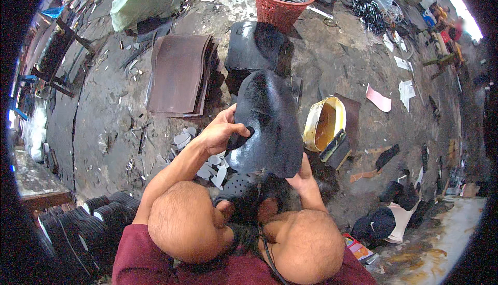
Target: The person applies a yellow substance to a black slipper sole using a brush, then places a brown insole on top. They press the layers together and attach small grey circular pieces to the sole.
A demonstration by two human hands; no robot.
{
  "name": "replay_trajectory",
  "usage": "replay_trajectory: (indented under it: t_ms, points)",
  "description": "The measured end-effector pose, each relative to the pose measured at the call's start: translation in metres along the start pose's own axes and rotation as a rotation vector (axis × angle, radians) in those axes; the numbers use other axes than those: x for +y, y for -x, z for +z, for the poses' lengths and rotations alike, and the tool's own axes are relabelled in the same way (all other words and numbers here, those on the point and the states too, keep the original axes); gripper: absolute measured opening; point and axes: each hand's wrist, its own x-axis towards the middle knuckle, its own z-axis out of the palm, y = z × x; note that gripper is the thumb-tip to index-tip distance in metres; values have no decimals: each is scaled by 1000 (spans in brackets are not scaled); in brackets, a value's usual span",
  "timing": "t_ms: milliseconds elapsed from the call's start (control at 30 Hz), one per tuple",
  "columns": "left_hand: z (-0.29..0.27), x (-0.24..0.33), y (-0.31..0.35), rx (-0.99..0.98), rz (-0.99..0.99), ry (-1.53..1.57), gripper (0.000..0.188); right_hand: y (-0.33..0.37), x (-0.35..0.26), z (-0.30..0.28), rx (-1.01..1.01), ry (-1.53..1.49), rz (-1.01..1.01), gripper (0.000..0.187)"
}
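Note:
A black, glossy, bendable sheet point(270, 124) is held up in front of my knees, its surface slightly curved. My left hand point(220, 132) grips its left edge, with the thumb on top beside a small dark patch or flap; the fingers behind are partly hidden. At the lower right corner my right hand point(302, 177) pinches the sheet, and its fingertips are mostly covered. Beyond the sheet sits a black block with a shiny top point(254, 46). To the right is a cut-open yellow-white container point(311, 124) with amber glue-like residue, a dark brush-like tool point(334, 147) leaning at its rim.
A stack of brown sheets point(176, 75) lies at the left. A red basket point(280, 12) of grey offcuts stands at the back. Grey cut pieces point(207, 171) litter the floor near my feet. Black soles point(88, 228) are piled at lower left, and a dark cap point(373, 224) lies at lower right.

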Motion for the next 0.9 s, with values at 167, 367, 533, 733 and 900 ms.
replay_trajectory:
  t_ms: [167,367,533,733,900]
  points:
    - [-3,8,-16,116,140,-330,65,-20,-55,17,191,30,-194,46]
    - [-73,15,-114,529,468,-971,69,-132,-88,67,313,633,-456,53]
    - [-62,94,-194,835,307,-1144,72,-261,-140,81,391,869,-601,46]
    - [-92,103,-246,954,107,-1134,68,-343,-134,82,485,966,-513,42]
    - [-120,81,-282,978,315,-1385,66,-378,-135,62,543,1210,-549,44]
